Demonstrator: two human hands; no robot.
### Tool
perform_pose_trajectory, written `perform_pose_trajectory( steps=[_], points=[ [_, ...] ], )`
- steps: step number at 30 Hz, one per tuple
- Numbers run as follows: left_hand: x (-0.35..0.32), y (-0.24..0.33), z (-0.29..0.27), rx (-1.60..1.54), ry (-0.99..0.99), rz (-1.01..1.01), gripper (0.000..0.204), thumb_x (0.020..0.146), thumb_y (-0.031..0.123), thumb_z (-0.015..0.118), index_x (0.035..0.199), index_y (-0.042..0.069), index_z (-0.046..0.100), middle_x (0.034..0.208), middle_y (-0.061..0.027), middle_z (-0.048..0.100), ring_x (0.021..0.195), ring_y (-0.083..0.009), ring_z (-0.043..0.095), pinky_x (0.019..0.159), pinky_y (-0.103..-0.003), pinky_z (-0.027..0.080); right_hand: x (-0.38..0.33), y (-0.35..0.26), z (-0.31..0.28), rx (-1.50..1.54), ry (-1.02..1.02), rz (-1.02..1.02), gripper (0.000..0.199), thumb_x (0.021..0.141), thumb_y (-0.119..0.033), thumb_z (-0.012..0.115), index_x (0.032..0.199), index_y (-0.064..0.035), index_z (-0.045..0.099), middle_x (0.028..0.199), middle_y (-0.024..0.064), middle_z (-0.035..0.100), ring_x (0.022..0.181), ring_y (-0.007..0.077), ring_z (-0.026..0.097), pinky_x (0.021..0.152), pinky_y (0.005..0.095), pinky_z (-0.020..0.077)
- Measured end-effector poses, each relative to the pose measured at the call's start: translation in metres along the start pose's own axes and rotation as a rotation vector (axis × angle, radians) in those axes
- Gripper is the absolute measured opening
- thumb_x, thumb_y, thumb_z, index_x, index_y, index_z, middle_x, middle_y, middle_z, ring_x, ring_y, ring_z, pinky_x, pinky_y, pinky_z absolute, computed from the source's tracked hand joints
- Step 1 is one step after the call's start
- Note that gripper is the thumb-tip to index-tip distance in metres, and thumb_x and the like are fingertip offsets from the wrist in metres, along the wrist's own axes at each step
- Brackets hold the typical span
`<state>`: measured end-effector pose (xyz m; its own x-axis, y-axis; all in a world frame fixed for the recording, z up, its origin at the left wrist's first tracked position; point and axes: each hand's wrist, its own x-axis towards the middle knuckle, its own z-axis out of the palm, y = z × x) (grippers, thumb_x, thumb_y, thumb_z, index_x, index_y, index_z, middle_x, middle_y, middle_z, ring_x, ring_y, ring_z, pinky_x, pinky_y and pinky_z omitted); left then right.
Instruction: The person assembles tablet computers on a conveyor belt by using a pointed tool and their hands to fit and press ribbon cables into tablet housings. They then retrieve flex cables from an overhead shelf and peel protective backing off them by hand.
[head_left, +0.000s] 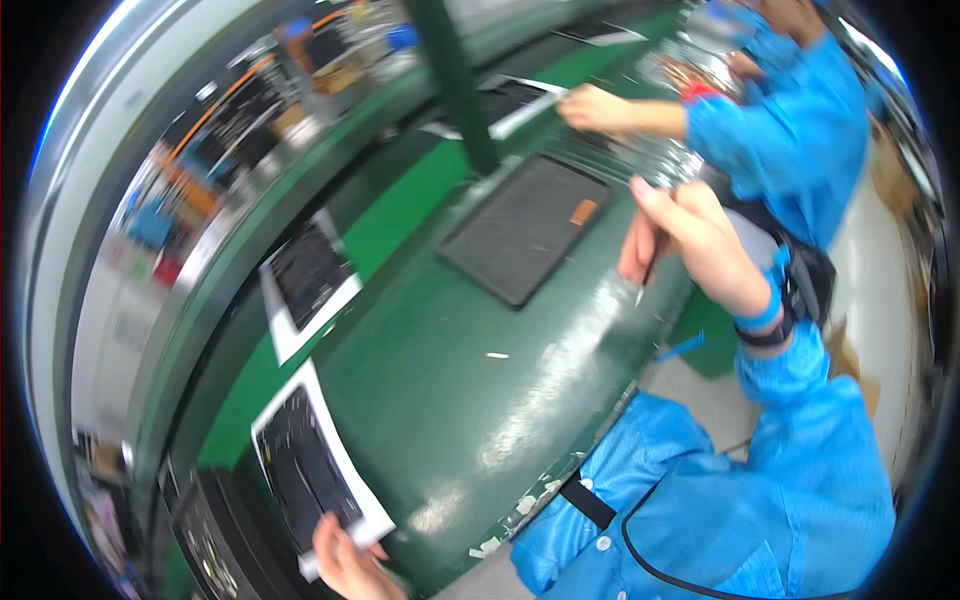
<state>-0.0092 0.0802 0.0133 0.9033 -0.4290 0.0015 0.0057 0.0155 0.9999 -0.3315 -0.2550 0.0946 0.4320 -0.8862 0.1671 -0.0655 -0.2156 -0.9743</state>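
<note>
My left hand [350,565] is at the lower left, by the near end of a black flat sheet of parts [303,455] on white paper [345,450]. Its thumb and fingers are apart, with the fingertips over the paper's near end. My right hand [690,235] is raised over the right side of the green table, its fingers curled in. A thin dark sliver shows below those fingers, too blurred to name. Left of that hand lies a black shallow tray [500,235] with a small orange-brown piece [583,212] on it.
The green table [420,370] has a worn near edge. More black sheets on white paper [310,275] lie along a green strip. A dark green post [455,85] rises behind the tray. A co-worker in blue [780,130] reaches in from the right. Black stacked trays [215,535] stand lower left.
</note>
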Motion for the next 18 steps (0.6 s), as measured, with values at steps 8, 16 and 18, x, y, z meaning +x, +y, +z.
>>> perform_pose_trajectory(
  steps=[8, 16, 18],
  points=[
    [-0.133, 0.015, 0.041, -0.107, -0.396, -0.339, 0.058, 0.096, 0.010, 0.063, 0.149, -0.006, 0.045, 0.102, -0.0152, 0.068, 0.080, -0.0199, 0.067, 0.072, -0.024, 0.052, 0.020, -0.035, -0.132, -0.501, 0.374, -0.214, 0.045, 0.105, -0.039, 0.047, 0.092, -0.0005, 0.067, 0.067, 0.0078, 0.069, 0.053, 0.0155, 0.063, 0.050, 0.0316, 0.0512],
    [-0.152, -0.015, 0.083, -0.526, -0.852, -0.327, 0.102, 0.088, 0.005, 0.074, 0.162, -0.004, 0.005, 0.136, -0.0278, 0.051, 0.126, -0.0354, 0.055, 0.102, -0.040, 0.047, 0.154, 0.064, -0.164, -0.943, 0.256, -0.243, 0.027, 0.076, -0.006, 0.053, 0.090, 0.0009, 0.076, 0.089, 0.0243, 0.073, 0.087, 0.0382, 0.072, 0.082, 0.0444, 0.0566],
    [-0.155, -0.025, 0.089, -0.512, -0.920, -0.425, 0.101, 0.087, 0.005, 0.074, 0.162, -0.004, 0.005, 0.140, -0.0264, 0.049, 0.129, -0.0345, 0.053, 0.102, -0.038, 0.046, 0.183, 0.082, -0.165, -0.979, 0.188, -0.165, 0.033, 0.075, -0.005, 0.053, 0.097, 0.0017, 0.076, 0.092, 0.0231, 0.074, 0.087, 0.0362, 0.073, 0.081, 0.0429, 0.0573]
  ],
)
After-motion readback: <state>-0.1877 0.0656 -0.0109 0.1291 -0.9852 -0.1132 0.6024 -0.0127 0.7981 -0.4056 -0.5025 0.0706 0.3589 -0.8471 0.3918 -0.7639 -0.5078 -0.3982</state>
